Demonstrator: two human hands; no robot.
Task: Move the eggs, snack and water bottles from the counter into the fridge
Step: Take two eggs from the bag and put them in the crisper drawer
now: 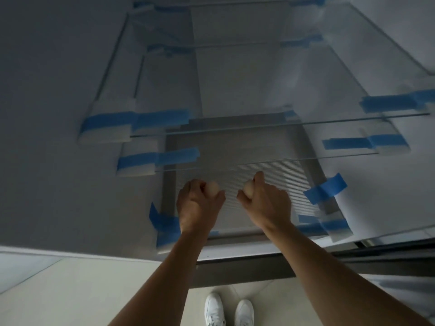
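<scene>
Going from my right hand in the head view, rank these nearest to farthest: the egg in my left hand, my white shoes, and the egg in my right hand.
1. Right egg: gripped by the right hand itself, at its fingertips.
2. Left egg: gripped by the left hand, just across the gap to the left.
3. White shoes: far below, near the frame's bottom edge.

Pale cream floor (82, 292); dim, cool light throughout

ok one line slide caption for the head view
Left hand grips one egg and right hand a second egg, reaching into a fridge whose glass shelves are held with blue tape.
</scene>
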